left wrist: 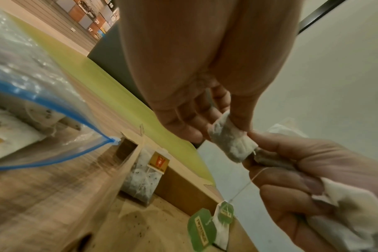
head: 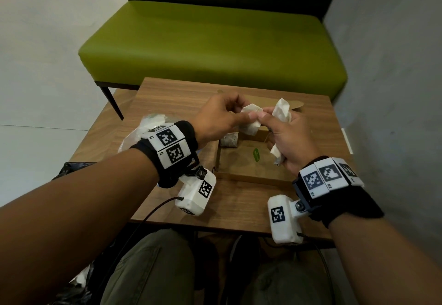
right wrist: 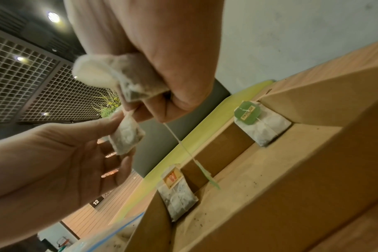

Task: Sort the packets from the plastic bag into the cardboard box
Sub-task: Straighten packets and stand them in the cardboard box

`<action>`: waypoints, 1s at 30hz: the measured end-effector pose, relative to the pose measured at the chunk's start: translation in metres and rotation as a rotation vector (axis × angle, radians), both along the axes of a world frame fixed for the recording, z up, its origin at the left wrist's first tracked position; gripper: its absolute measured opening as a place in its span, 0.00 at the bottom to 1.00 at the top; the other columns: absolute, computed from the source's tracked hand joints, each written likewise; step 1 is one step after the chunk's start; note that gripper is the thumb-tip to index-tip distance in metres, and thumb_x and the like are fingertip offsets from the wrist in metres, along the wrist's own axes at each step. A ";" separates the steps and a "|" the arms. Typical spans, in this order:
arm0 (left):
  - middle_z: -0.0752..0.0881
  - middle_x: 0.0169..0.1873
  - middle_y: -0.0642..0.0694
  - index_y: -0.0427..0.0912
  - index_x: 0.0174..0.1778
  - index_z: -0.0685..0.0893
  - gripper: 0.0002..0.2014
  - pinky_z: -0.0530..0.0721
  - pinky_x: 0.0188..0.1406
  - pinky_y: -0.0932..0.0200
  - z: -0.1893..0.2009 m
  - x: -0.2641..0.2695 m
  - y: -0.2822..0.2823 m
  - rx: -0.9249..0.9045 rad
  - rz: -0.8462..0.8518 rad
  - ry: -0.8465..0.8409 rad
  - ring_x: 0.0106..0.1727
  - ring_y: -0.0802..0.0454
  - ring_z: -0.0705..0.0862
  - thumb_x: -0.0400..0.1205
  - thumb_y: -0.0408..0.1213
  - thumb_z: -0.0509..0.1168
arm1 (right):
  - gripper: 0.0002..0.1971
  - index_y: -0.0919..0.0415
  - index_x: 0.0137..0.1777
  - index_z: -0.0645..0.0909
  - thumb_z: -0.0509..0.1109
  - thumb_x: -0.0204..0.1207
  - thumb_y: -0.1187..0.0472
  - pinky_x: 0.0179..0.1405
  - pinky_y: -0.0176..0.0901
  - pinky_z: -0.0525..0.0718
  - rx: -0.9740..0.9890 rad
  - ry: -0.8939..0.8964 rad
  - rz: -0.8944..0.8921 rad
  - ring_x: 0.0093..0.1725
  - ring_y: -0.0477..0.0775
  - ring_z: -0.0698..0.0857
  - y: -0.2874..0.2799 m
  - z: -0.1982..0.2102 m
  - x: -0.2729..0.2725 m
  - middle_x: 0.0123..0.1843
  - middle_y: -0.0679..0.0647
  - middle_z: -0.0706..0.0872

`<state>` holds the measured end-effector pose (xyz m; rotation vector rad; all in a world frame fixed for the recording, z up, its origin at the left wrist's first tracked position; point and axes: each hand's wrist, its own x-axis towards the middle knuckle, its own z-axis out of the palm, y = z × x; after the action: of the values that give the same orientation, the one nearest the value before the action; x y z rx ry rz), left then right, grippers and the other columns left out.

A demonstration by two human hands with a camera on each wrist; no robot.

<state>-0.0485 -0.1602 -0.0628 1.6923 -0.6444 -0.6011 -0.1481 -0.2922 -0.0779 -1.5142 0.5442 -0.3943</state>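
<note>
down at the bottom, two knees in olive trousers [head: 153, 268] under the near edge of a small wooden table [head: 239, 209]. on the table, an open cardboard box [head: 248, 176]; lying to its left, mostly hidden behind the left wrist, a clear plastic bag [left wrist: 22, 71] with a blue zip strip and more packets inside. held above the box, right hand [head: 290, 139], fingers clenched round a bunch of white tea packets [head: 282, 110], with a thread dangling from the fist down to a green tag [head: 256, 155] just over the box floor. touching it, left hand [head: 217, 118], thumb and forefinger pinching a single packet [left wrist: 232, 142] at one end, the other fingers only loosely bent; the other end of that packet meeting the right thumb. inside the box, standing against the far wall, one packet with an orange tag [right wrist: 177, 189] at the left corner and one packet with a green tag [right wrist: 261, 122] at the right corner, well apart. beyond the table, a green bench [head: 212, 48] against a dark back panel.
</note>
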 end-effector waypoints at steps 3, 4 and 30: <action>0.86 0.40 0.44 0.46 0.41 0.84 0.05 0.88 0.44 0.48 0.000 0.001 -0.004 0.055 0.083 -0.159 0.40 0.50 0.85 0.79 0.37 0.75 | 0.07 0.53 0.38 0.86 0.79 0.77 0.58 0.32 0.44 0.78 -0.080 -0.005 -0.081 0.33 0.48 0.81 -0.003 -0.004 -0.001 0.34 0.50 0.85; 0.86 0.41 0.44 0.46 0.41 0.84 0.05 0.89 0.45 0.46 0.000 0.001 -0.007 0.061 0.119 -0.197 0.40 0.50 0.86 0.79 0.38 0.75 | 0.08 0.53 0.38 0.85 0.79 0.77 0.57 0.34 0.46 0.78 -0.074 -0.013 -0.103 0.35 0.51 0.81 -0.003 -0.004 -0.002 0.35 0.52 0.85; 0.91 0.46 0.35 0.39 0.47 0.90 0.05 0.87 0.44 0.50 -0.001 -0.013 -0.043 0.217 -0.172 -0.089 0.41 0.48 0.87 0.79 0.36 0.74 | 0.05 0.53 0.43 0.90 0.75 0.80 0.57 0.49 0.78 0.88 0.001 0.077 -0.187 0.51 0.70 0.92 -0.034 -0.005 -0.029 0.46 0.60 0.94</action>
<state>-0.0616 -0.2028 -0.0634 1.8862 -0.8189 -0.7425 -0.1775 -0.3266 -0.0825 -1.4869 0.7501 -0.4812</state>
